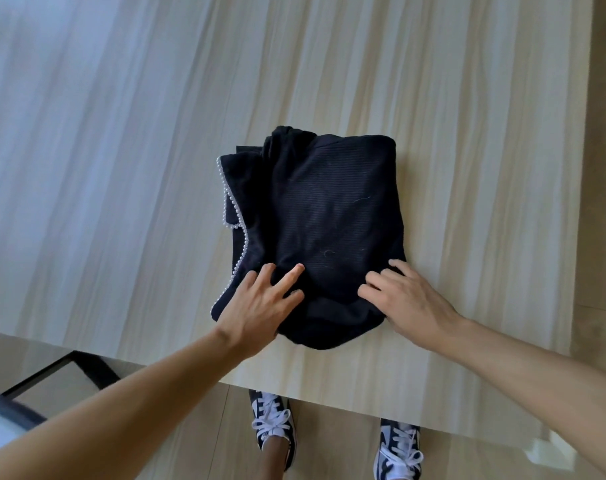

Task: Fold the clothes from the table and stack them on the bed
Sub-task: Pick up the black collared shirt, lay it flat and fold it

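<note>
Head view: the dark garment, edged with a pearl trim, lies folded into a compact bundle on the desk, close to its near edge. The left grip rests flat on the bundle with spread fingers and holds nothing. The right grip bends onto the near right corner; whether it pinches cloth cannot be told. Folding looks nearly done. Carrying the garment to the bed, which is out of view, remains.

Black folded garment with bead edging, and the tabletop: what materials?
Black folded garment: likely ribbed knit, matte; fine horizontal ribs, clinging lint. White bead trim: pearl-like, glossy, probably plastic. Pale tabletop: wood-grain laminate or veneer, satin sheen; cannot tell which.
</note>
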The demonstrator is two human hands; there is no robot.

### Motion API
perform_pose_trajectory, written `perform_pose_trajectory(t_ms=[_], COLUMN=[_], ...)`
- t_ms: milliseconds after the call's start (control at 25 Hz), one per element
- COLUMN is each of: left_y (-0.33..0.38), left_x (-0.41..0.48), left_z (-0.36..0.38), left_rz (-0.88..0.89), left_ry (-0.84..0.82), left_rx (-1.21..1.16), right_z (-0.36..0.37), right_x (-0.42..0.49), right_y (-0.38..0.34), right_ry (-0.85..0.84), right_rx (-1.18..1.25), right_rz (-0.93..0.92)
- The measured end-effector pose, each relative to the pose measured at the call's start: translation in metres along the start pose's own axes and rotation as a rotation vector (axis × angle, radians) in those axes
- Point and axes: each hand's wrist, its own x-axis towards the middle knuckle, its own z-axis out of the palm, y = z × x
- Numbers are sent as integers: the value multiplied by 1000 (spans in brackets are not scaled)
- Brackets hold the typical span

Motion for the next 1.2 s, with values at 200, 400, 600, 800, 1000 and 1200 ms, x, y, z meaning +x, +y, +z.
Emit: perform_pose_trajectory(t_ms=[200, 400, 600, 800, 1000, 1200], left_y=[-38, -114, -78, -50, -43, -44], left_x=[28, 64, 89, 96, 59, 34], left_z=[-72, -138, -104, -29, -10, -29], left_rz=[-253, -506, -201, -139, -772, -1039], left_ry=[-182, -127, 401, 166, 366, 422], left_rx=[-685, -1023, -287, -146, -616, -1325], right_z=[-83, -147, -85, -11, -15, -54], right_x=[31, 71, 94, 82, 76, 99], right_y=[30, 89, 60, 20, 12, -2], right_ry=[-437, -180, 116, 194, 374, 369], right_rx=[789, 975, 327, 276, 765, 1203], right_rz=[170, 448, 537, 456, 925, 1191])
